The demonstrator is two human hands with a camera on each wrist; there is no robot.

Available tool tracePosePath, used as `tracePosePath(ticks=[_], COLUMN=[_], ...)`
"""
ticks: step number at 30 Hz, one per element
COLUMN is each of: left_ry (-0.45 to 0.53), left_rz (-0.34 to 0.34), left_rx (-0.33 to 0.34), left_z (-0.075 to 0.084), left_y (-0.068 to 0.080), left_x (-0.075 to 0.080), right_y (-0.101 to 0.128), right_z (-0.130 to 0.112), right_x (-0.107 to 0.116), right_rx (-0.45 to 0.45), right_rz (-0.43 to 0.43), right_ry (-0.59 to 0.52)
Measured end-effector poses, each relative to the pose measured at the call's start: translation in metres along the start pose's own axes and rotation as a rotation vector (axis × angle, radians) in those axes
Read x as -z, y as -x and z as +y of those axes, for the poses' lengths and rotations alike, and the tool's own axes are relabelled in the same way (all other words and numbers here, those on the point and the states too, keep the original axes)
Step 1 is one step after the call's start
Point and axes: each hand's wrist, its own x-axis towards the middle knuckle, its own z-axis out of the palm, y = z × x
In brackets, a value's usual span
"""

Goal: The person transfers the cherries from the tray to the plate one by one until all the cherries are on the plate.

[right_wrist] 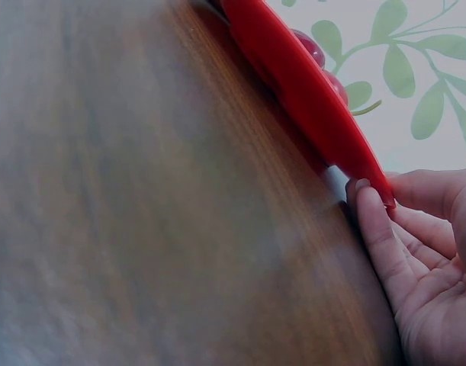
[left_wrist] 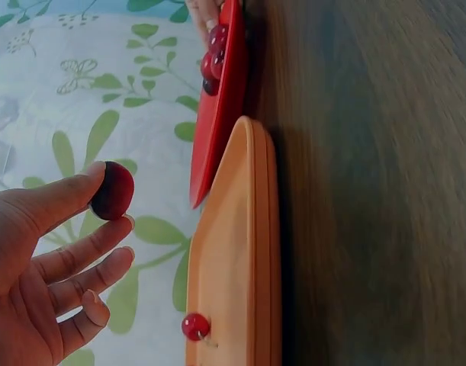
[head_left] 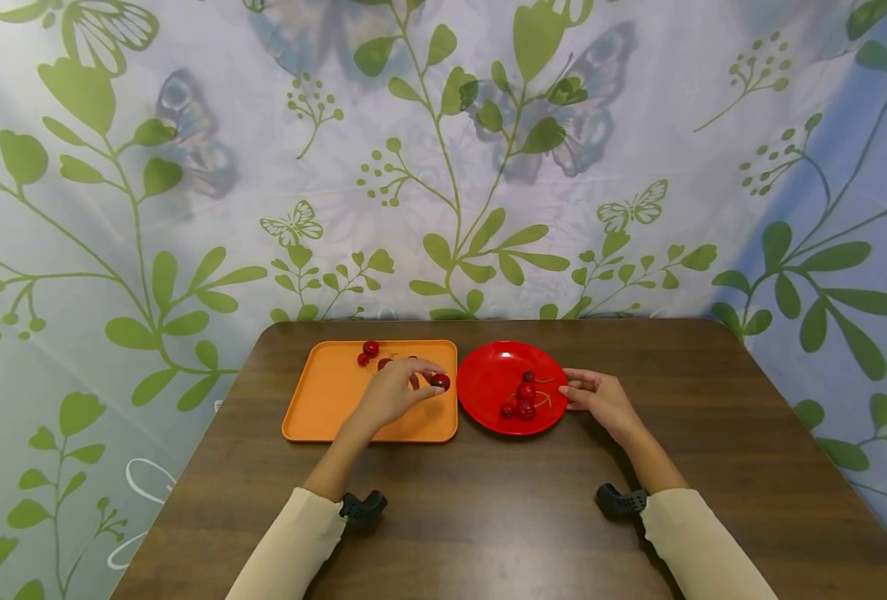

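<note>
Between thumb and fingertips my left hand (head_left: 394, 393) pinches a dark red cherry (head_left: 440, 382), raised over the right side of the orange tray (head_left: 323, 408). The left wrist view shows this cherry (left_wrist: 113, 191) well above the tray, its other fingers loosely spread. My right hand (head_left: 601, 398) grips the right rim of the red plate (head_left: 481, 400). In the right wrist view the thumb and fingers sit on both sides of that plate edge (right_wrist: 332, 137). Several cherries (head_left: 526, 391), some with stems, lie together on the plate. More cherries (head_left: 371, 347) lie at the back of the tray, partly hidden by my left hand.
Tray and plate stand side by side near the back of the brown wooden table (head_left: 488, 508). A cloth (head_left: 428, 167) printed with leaves and butterflies hangs right behind the table. Dark wrist mounts (head_left: 363, 506) sit on both forearms.
</note>
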Motion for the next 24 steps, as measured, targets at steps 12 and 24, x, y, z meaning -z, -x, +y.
tracePosePath(ticks=[12, 24], left_ry=[-0.006, -0.012], left_rz=[-0.074, -0.120], left_rx=[-0.067, -0.078], left_z=[0.011, 0.010], left_y=[-0.018, -0.027], left_x=[-0.023, -0.045], right_y=[0.007, 0.013], right_z=[-0.018, -0.029], right_x=[-0.002, -0.003], right_rx=[-0.018, -0.027], right_rz=[-0.027, -0.035], right_ry=[-0.035, -0.053])
